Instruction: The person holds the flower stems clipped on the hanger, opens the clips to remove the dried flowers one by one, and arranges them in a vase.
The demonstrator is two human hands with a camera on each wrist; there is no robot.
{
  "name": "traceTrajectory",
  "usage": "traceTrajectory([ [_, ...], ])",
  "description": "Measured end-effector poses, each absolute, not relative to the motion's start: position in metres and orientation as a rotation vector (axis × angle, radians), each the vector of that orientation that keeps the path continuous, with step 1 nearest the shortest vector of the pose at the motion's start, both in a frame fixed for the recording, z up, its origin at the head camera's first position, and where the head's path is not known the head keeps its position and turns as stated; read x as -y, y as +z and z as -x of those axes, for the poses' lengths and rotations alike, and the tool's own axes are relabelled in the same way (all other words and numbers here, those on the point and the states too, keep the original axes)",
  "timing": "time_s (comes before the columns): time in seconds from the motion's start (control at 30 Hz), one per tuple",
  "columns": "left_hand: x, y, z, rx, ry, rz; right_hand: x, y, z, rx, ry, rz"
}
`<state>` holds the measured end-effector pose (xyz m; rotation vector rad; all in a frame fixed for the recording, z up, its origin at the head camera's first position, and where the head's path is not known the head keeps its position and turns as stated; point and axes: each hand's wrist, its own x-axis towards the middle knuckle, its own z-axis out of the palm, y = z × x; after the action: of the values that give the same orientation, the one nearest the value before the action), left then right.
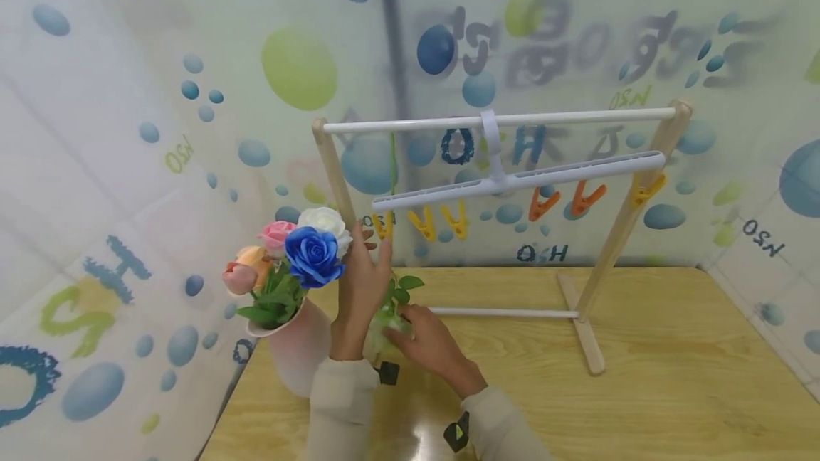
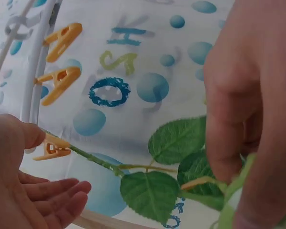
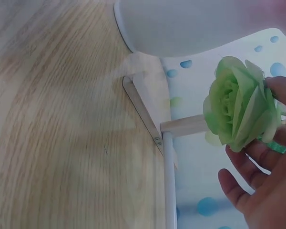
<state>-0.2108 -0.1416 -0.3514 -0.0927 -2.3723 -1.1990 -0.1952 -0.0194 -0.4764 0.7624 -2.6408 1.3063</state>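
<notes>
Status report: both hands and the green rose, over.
Left hand open at yellow clip gripping stem. Right hand holds green rose, head down. Vase of roses close beside.

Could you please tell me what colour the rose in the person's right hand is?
Pale green; the rose shows best in the right wrist view.

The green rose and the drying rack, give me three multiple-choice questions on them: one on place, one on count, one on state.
1. Where is the vase of flowers?
A. Left of the rack
B. Right of the rack
C. On the top bar

2. How many orange clips hang from the hanger?
A. Two
B. Five
C. None

3. What holds the green rose?
A. Right hand
B. The vase
C. Nothing

Answers: 1 A, the head view shows it by the rack's left post. 2 A, two orange ones among yellow. 3 A, the right wrist view shows fingers round the bloom.
</notes>
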Motion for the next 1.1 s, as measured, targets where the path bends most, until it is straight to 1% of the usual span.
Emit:
traceTrajectory([
  [0.4, 0.135, -0.35, 0.231, 2.242, -1.184, 0.06, 0.014, -0.479, 0.193, 2.677, 1.293, -0.71],
  [0.87, 0.13, -0.347, 0.233, 2.111, -1.052, 0.107, 0.004, -0.484, 0.19, 2.728, 1.256, -0.666],
  [1.1, 0.133, -0.349, 0.231, 2.103, -1.064, 0.113, -0.011, -0.496, 0.184, 2.729, 1.411, -0.55],
])
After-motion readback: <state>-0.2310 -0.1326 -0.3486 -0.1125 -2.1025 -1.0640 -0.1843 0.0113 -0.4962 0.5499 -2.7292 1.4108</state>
